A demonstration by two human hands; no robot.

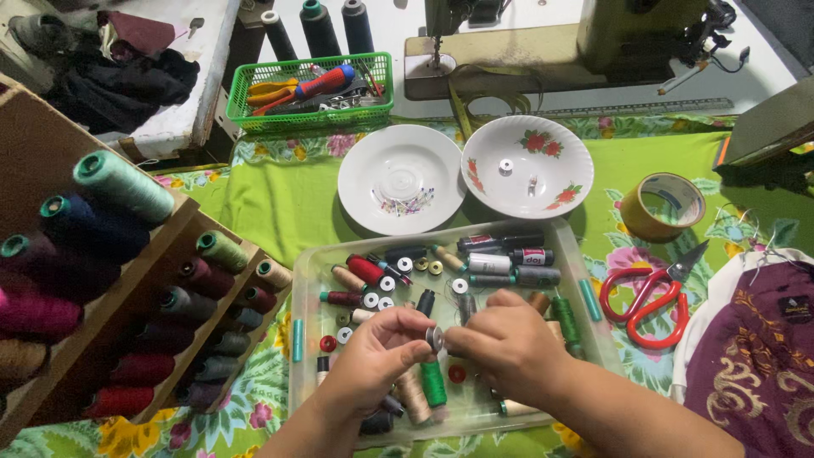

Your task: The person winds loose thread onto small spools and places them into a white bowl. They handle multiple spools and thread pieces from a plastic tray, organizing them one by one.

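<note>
A small metal bobbin [434,338] sits pinched between the fingertips of both hands, held just above the clear plastic tray [303,280] near the bottom middle of the view. The left hand [373,356] closes thumb and forefinger on its left rim; the right hand [500,343] curls narrowly over its right side, fingers bent in.

At the far left a wooden rack [182,254] holds well over a dozen thread cones in green, navy, maroon and brown, too many and too shadowed to count exactly. Next comes one green plastic basket [312,117] holding screwdrivers and pliers with orange, red and blue handles, and behind it stand three dark thread cones [320,25]. Two white bowls follow: a plain one [398,170] with a scatter of pins in it, and a flowered one [555,140] holding a bobbin and another small metal part. The tray under the hands holds many small spools, red, green, beige and black, plus several loose bobbins. To the right lie one roll of brown tape [666,206] and one pair of red-handled scissors [649,297], then maroon embroidered cloth [755,356].

Everything rests on a green floral tablecloth [271,203]. A sewing machine [543,42] stands at the back.
</note>
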